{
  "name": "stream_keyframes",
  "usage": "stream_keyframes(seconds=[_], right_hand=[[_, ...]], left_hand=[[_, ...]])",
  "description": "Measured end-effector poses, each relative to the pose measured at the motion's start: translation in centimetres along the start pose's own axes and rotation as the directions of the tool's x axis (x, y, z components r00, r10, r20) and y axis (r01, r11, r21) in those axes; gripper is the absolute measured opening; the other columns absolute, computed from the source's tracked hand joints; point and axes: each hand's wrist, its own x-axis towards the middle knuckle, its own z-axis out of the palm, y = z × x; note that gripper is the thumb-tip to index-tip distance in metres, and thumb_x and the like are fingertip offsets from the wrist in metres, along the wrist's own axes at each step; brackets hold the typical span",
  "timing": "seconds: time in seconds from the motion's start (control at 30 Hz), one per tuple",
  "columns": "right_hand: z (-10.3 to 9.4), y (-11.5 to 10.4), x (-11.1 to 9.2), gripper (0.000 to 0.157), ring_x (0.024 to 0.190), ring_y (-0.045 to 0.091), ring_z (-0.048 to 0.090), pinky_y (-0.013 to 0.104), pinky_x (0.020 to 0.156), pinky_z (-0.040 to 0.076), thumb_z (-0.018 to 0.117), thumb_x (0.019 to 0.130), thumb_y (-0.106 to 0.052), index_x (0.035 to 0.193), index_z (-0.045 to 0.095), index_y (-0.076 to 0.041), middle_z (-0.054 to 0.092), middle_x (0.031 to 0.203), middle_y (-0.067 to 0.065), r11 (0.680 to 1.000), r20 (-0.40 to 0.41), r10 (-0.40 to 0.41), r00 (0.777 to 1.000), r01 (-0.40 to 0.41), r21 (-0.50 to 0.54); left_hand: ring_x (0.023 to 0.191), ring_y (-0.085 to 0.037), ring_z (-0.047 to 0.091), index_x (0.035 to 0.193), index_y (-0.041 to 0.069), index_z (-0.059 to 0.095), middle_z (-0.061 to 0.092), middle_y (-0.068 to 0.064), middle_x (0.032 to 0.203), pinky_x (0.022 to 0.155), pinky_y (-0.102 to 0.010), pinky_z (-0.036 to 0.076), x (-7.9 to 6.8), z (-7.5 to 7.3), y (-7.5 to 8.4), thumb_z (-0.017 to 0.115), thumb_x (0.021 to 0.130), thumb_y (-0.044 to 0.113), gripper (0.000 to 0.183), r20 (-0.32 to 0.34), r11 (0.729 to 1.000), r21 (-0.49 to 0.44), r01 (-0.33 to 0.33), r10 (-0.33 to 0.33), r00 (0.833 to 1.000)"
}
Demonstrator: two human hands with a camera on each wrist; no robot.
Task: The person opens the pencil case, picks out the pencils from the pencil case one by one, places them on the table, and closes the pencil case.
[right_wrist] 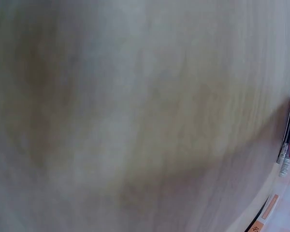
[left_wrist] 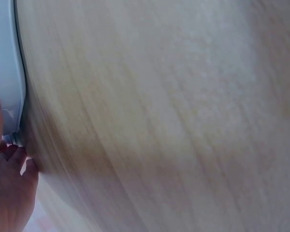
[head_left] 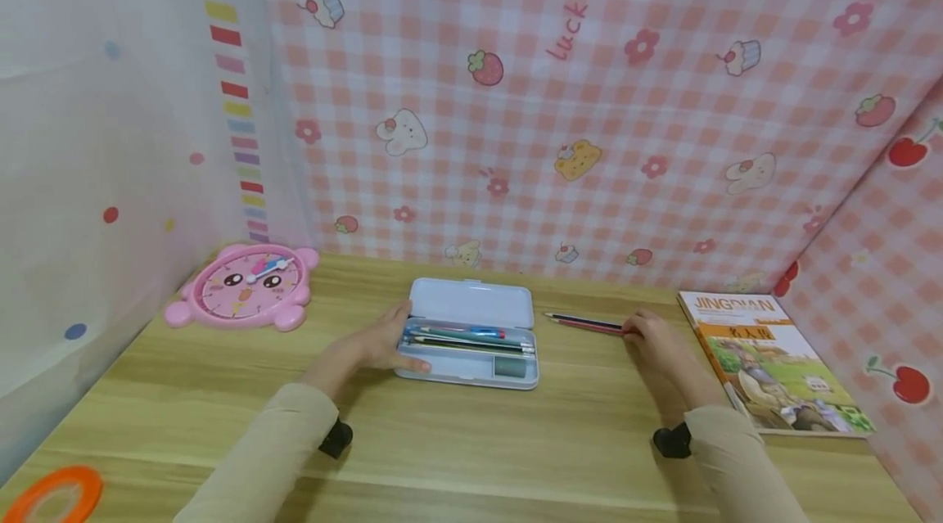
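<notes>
Two pencils (head_left: 586, 323), pinched by the fingers of the right hand (head_left: 651, 339), point left from them towards the open pencil case (head_left: 453, 366), gripped at its left end by the left hand (head_left: 377, 343). This seems the grasping step; lifting would call for keeping both pencils together.

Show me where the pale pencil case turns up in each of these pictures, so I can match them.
Head view: the open pencil case lies near the middle, with the left hand on its left end.
Left wrist view: only part of the pencil case shows, along the upper left edge.
Right wrist view: it cannot be seen there.
Shared landmark: the wooden tabletop, visible in all three.
</notes>
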Motion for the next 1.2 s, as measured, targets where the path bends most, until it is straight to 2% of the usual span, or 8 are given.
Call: stream_keyframes(seconds=[0.13, 0.3, 0.4, 0.57, 0.73, 0.93, 1.1, 1.2], right_hand=[[0.3, 0.1, 0.0, 0.005, 0.076, 0.027, 0.059, 0.042, 0.068, 0.05, 0.066, 0.078, 0.001, 0.082, 0.064, 0.003, 0.058, 0.082, 0.011, 1.0, -0.026, 0.018, 0.999, -0.018, 0.02], [0.2, -0.9, 0.6, 0.016, 0.086, 0.034, 0.059, 0.046, 0.075, 0.05, 0.069, 0.078, -0.007, 0.09, 0.064, 0.003, 0.058, 0.092, 0.017, 0.998, -0.031, 0.055, 0.998, -0.053, 0.042], [0.0, -2.4, 1.4, 0.023, 0.091, 0.036, 0.058, 0.047, 0.078, 0.05, 0.069, 0.079, -0.009, 0.096, 0.063, 0.006, 0.058, 0.098, 0.021, 0.996, -0.01, 0.042, 0.999, -0.041, 0.075], [0.2, -5.4, 3.0, 0.026, 0.091, 0.034, 0.058, 0.045, 0.079, 0.05, 0.068, 0.081, -0.01, 0.1, 0.064, 0.006, 0.058, 0.095, 0.018, 0.994, 0.031, 0.007, 0.999, -0.01, 0.113], [1.1, -8.4, 4.5, 0.024, 0.09, 0.031, 0.061, 0.042, 0.079, 0.052, 0.068, 0.08, -0.009, 0.099, 0.065, 0.006, 0.062, 0.094, 0.016, 0.978, 0.056, -0.074, 0.996, 0.061, 0.201], [2.0, -12.0, 5.7, 0.021, 0.085, 0.024, 0.063, 0.035, 0.076, 0.054, 0.067, 0.082, -0.013, 0.095, 0.066, 0.004, 0.067, 0.09, 0.014, 0.932, 0.14, -0.19, 0.972, 0.134, 0.337], [2.2, -14.3, 6.2, 0.023, 0.087, 0.019, 0.063, 0.028, 0.075, 0.054, 0.064, 0.085, -0.016, 0.1, 0.067, 0.001, 0.066, 0.094, 0.011, 0.943, 0.281, -0.243, 0.928, 0.158, 0.294], [2.3, -15.0, 6.4, 0.021, 0.089, 0.019, 0.062, 0.028, 0.076, 0.053, 0.062, 0.087, -0.014, 0.101, 0.067, 0.001, 0.065, 0.096, 0.011, 0.952, 0.316, -0.251, 0.915, 0.175, 0.251]], left_hand=[[0.139, -0.04, 0.006, 0.143, -0.007, -0.004, 0.0, -0.028, 0.15, 0.114, -0.049, 0.013, -0.1, -0.1, 0.2, 0.072, 0.072, 0.049, 0.118, 0.001, 1.0, -0.001, -0.003, 0.003, 1.0], [0.139, -0.041, 0.006, 0.143, -0.008, -0.004, 0.0, -0.029, 0.15, 0.114, -0.05, 0.013, -0.2, -0.2, 0.2, 0.072, 0.072, 0.049, 0.118, 0.001, 1.0, -0.014, -0.002, 0.002, 1.0], [0.139, -0.041, 0.006, 0.143, -0.008, -0.004, 0.0, -0.029, 0.15, 0.114, -0.05, 0.013, -0.1, -0.3, 0.1, 0.072, 0.072, 0.049, 0.118, -0.001, 1.0, -0.007, -0.003, 0.003, 1.0], [0.139, -0.04, 0.007, 0.143, -0.008, -0.003, 0.001, -0.029, 0.15, 0.114, -0.049, 0.014, 0.0, -0.2, 0.0, 0.071, 0.072, 0.049, 0.118, -0.002, 1.0, 0.011, -0.005, 0.005, 1.0], [0.139, -0.04, 0.008, 0.143, -0.009, -0.002, 0.002, -0.029, 0.15, 0.114, -0.049, 0.014, 0.0, -0.2, 0.2, 0.072, 0.072, 0.05, 0.118, -0.003, 1.0, 0.012, -0.001, 0.001, 1.0], [0.139, -0.04, 0.007, 0.143, -0.009, -0.003, 0.001, -0.028, 0.15, 0.114, -0.049, 0.013, -0.2, -0.2, 0.2, 0.072, 0.071, 0.051, 0.119, -0.002, 1.0, 0.003, 0.01, -0.01, 1.0], [0.139, -0.04, 0.007, 0.143, -0.008, -0.002, 0.001, -0.028, 0.15, 0.114, -0.049, 0.013, 0.0, 0.0, 0.1, 0.072, 0.071, 0.052, 0.119, -0.003, 1.0, 0.006, 0.008, -0.008, 1.0], [0.139, -0.041, 0.007, 0.143, -0.008, -0.002, 0.002, -0.028, 0.15, 0.114, -0.05, 0.014, 0.2, 0.0, 0.0, 0.072, 0.07, 0.052, 0.12, -0.006, 1.0, 0.006, 0.004, -0.004, 1.0]])
